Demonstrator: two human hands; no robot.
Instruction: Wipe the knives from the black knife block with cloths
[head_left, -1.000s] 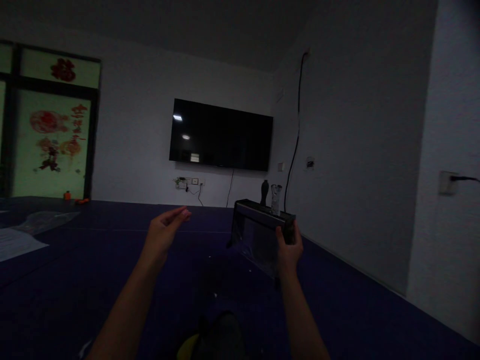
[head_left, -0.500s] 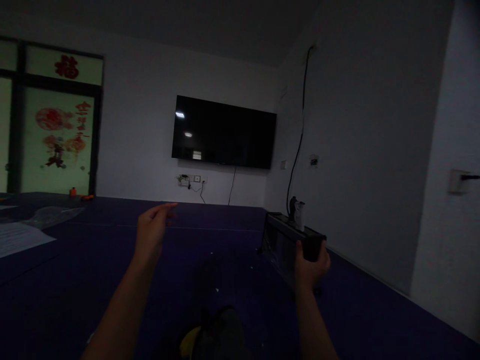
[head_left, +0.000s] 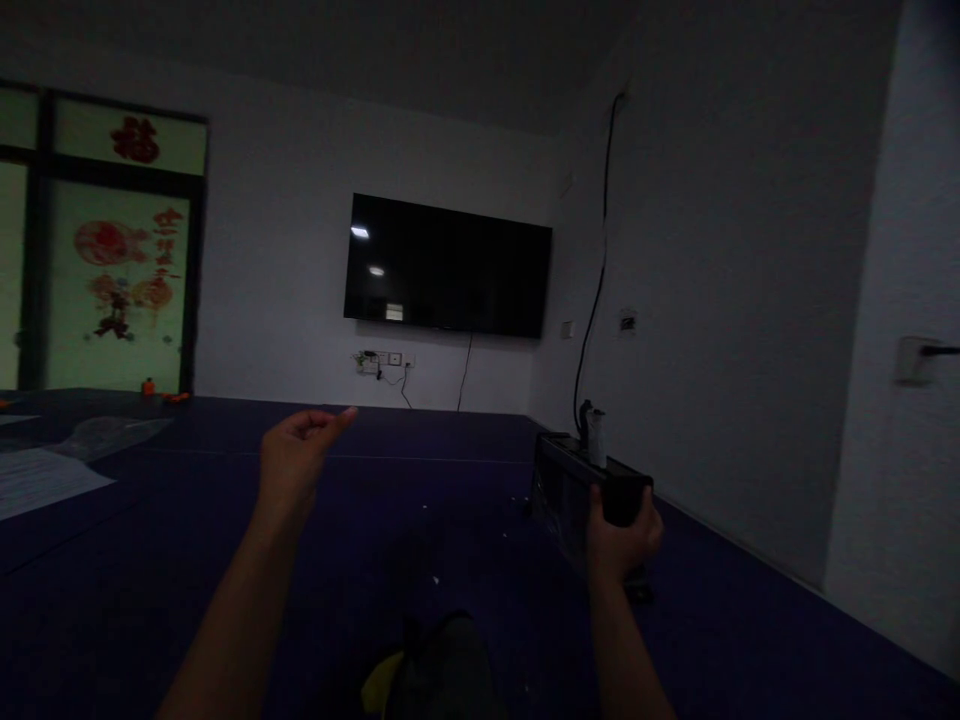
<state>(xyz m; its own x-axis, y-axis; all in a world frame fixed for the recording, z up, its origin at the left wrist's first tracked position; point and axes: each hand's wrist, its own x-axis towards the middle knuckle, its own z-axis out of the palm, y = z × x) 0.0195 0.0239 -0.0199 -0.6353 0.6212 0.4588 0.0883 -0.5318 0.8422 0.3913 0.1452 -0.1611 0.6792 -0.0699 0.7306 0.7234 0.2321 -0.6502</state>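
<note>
While the right hand (head_left: 624, 540) grasps a long black rectangular case (head_left: 564, 495) at lower right, contents too dark to tell, the left hand (head_left: 294, 452) bends its fingers, any hold unclear; a red 福 character (head_left: 135, 141) shows upper left.

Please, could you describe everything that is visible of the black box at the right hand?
The black box is long and narrow, with a dark top and a side that looks glossy, perhaps transparent plastic. It seems to stand on small feet on the purple-blue surface, extending away from the person. The right hand grips its near end. A dark slim object and a pale one seem to stand on top. Dimness hides finer details.
</note>
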